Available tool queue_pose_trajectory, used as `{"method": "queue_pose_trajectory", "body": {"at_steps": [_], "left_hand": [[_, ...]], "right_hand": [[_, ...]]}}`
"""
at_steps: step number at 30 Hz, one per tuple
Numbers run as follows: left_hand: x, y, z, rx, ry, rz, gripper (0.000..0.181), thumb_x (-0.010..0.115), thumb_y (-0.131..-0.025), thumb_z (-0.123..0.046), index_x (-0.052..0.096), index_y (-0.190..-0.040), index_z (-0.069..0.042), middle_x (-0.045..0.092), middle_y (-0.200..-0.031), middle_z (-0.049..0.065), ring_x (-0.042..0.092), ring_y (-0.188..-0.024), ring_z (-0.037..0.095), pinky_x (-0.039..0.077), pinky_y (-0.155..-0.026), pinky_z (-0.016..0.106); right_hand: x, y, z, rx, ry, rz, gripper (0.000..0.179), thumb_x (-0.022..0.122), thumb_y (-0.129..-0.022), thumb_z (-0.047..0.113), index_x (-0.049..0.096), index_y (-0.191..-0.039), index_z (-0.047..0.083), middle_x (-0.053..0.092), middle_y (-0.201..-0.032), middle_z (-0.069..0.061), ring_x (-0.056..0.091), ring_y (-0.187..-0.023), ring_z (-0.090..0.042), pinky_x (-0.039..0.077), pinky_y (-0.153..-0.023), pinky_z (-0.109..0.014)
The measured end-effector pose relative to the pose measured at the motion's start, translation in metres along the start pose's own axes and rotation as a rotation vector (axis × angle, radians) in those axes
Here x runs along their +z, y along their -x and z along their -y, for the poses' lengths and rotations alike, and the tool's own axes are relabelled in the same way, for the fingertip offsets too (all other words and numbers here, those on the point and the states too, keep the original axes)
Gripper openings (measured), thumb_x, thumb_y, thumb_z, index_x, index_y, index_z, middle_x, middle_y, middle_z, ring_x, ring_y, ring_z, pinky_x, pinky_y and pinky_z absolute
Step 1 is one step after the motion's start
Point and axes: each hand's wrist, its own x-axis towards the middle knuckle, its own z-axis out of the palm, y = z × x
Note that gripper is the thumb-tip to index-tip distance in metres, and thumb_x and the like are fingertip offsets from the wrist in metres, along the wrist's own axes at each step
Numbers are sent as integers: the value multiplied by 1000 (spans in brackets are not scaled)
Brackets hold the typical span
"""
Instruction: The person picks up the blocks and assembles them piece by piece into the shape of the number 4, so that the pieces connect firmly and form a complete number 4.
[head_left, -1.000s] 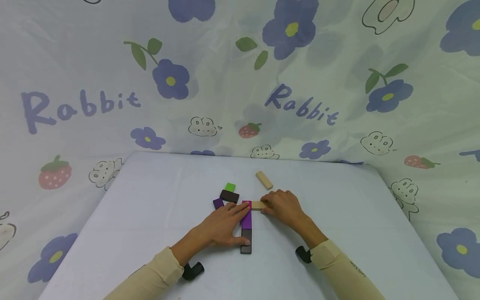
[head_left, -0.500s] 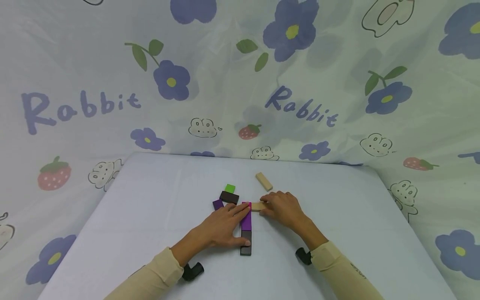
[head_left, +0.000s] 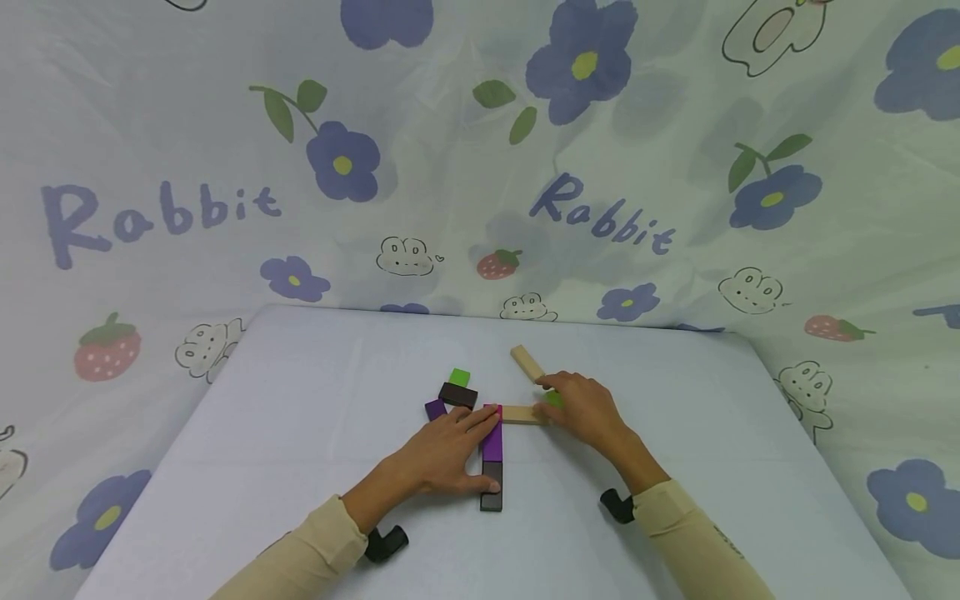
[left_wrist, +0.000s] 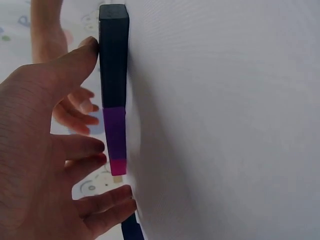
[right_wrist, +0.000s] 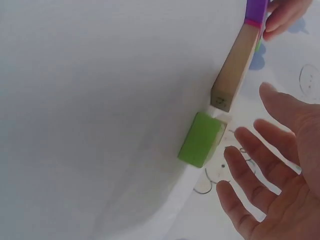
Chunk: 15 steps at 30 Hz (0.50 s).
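Observation:
My left hand (head_left: 442,450) spans a row of end-to-end blocks, fingers spread and fairly straight. Its fingertips touch the magenta block (head_left: 492,408) and its thumb lies at the black block (head_left: 492,496); between them is a purple block (head_left: 492,446). From the magenta end a plain wooden block (head_left: 520,415) runs sideways to the right. My right hand (head_left: 588,410) hovers by that block's far end, its fingers apart and loosely extended in the right wrist view. A green block (right_wrist: 200,140) stands near these fingers, partly covered by the hand in the head view.
Beyond the right fingertips lies another plain wooden block (head_left: 527,363). Left of the row are a dark brown block (head_left: 458,394), a green-faced block (head_left: 460,377) and a dark purple block (head_left: 436,409), partly behind the left hand. A patterned cloth (head_left: 465,167) hangs behind the white table (head_left: 337,375).
My right hand has let go of the sideways wooden block and shifted right and slightly away from me. More of that block and a green block now show. The left hand stays put.

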Motion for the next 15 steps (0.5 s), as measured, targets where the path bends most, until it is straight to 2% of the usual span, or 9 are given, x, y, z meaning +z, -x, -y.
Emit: {"method": "queue_pose_trajectory", "body": {"at_steps": [7,15], "left_hand": [[0,0,0,-1,5,4,98,60,-86,-74,35,-158,-12,34,-163,5,40,-141,32,39,-112,48],[-1,1,0,0,10,1,97,61,-86,-72,36,-158,-11,35,-162,6,40,-141,31,40,-112,47]], "right_hand": [[-6,5,-10,27,-46,10,58,83,-85,38,64,-136,18,64,-132,-8,63,-114,-28,54,-90,-52],[-10,5,-27,38,-144,175,86,87,-79,42,47,-151,17,48,-151,-10,54,-128,-30,49,-96,-61]]}}
